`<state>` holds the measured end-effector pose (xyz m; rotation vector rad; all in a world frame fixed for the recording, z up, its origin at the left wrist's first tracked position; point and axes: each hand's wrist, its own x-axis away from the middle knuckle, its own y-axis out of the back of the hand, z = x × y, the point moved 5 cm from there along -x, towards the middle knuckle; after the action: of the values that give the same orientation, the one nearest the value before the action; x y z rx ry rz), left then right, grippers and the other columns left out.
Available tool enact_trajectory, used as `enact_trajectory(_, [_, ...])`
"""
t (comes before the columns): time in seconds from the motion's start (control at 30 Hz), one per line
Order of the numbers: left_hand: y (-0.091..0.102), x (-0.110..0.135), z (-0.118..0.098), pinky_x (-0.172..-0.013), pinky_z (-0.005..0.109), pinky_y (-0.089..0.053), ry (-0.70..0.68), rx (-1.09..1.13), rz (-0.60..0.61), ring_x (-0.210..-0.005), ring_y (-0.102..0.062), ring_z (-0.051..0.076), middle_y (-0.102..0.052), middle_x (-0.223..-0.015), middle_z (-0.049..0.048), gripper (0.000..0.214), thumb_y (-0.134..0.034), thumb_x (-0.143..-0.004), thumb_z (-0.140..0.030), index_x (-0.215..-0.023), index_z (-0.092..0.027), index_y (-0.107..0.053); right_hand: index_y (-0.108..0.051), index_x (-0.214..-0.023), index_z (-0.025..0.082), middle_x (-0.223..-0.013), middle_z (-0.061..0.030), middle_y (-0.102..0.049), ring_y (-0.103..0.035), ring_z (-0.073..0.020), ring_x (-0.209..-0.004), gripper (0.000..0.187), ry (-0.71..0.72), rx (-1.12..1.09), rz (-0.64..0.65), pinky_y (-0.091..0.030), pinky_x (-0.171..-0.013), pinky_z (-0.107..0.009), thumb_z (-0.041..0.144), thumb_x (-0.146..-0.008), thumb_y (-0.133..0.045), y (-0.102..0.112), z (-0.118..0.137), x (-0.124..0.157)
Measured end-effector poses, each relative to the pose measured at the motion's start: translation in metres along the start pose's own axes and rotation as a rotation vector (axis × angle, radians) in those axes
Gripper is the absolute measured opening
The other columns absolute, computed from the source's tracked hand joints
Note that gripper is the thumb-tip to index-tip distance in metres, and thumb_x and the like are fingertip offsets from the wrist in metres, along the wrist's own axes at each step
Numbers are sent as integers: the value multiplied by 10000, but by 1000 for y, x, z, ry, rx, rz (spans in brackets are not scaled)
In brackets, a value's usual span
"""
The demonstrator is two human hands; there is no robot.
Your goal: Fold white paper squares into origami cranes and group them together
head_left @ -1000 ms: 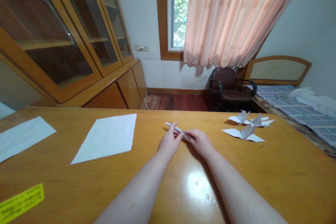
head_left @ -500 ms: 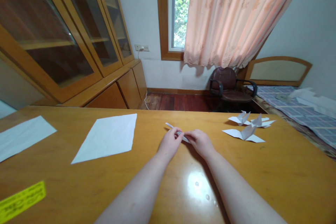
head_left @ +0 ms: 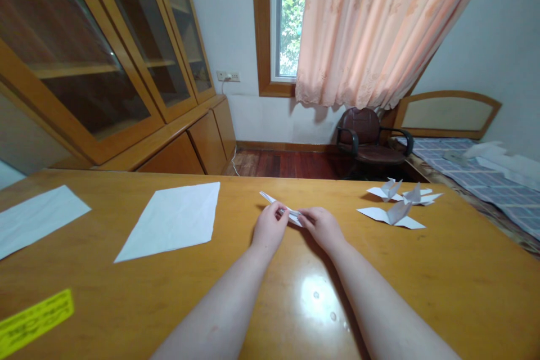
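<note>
At the middle of the table [head_left: 422, 287], toward its far edge, you hold the folded paper [head_left: 276, 205] between both hands.

1. Left hand [head_left: 270, 229]: it sits at the near-left side of the folded paper. Its grip is pressed together on the paper, with thumb and fingertips pinching the strip near its middle.
2. Right hand [head_left: 324, 228]: it sits at the right end of the folded paper. Its grip pinches that end, with the fingers curled down over it.
3. Folded paper: it is a narrow, white, pointed piece. Its free tip projects to the far left, past your left hand. You cannot tell from this view whether the tip touches the table.

Surroundings, referred to the folded paper:

- To its left, apart from it, a flat white sheet [head_left: 175, 219] lies on the table.
- Farther left, well apart, a second white sheet [head_left: 37, 219] lies at the table's edge, cut by the frame.
- To its near left, well apart, a yellow label [head_left: 36, 320] lies on the table.
- To its right, a winged paper figure [head_left: 394, 214] rests on the table; just behind that, two more paper figures [head_left: 400, 192] rest close together.
- Beyond it, off the table, a dark chair [head_left: 365, 138] stands below a pink curtain [head_left: 371, 28].
- Beyond it to the left stands a wooden cabinet [head_left: 126, 67] with glass doors.
</note>
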<state>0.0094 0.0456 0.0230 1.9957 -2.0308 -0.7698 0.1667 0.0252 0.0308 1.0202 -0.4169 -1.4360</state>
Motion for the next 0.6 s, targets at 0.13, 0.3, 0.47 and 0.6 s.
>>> enact_trajectory(0.13, [6, 1, -3, -655, 247, -421, 8, 4, -57, -704, -552, 138, -603, -765, 5, 125, -514, -810, -290, -778, -185, -574, -706, -890, 229, -805, -60, -700, -615, -186, -734, 222, -63, 29, -24, -448, -666, -287, 340, -843, -519, 1, -7, -1])
enact_trajectory(0.3, [9, 1, -5, -664, 249, -421, 8, -17, -72, -705, -551, 137, -601, -773, 4, 134, -503, -823, -302, -786, -191, -570, -701, -837, 218, -777, -54, -691, -604, -178, -712, 248, -94, 45, -55, -424, -642, -272, 356, -856, -496, 4, -10, -1])
enact_trajectory(0.47, [5, 1, -10, -678, 258, -430, -31, -85, 9, -734, -553, 145, -597, -796, 11, 113, -503, -821, -274, -793, -191, -573, -685, -770, 205, -696, -44, -655, -559, -160, -649, 229, -41, 106, -19, -381, -599, -256, 340, -840, -514, 4, -2, -1])
enact_trajectory(0.6, [1, 2, -16, -736, 279, -460, -101, -62, 49, -792, -560, 154, -593, -853, 21, 84, -525, -802, -237, -841, -196, -587, -682, -783, 211, -680, -21, -642, -544, -141, -636, 243, 39, 28, 81, -362, -592, -240, 347, -857, -495, 0, 7, 1])
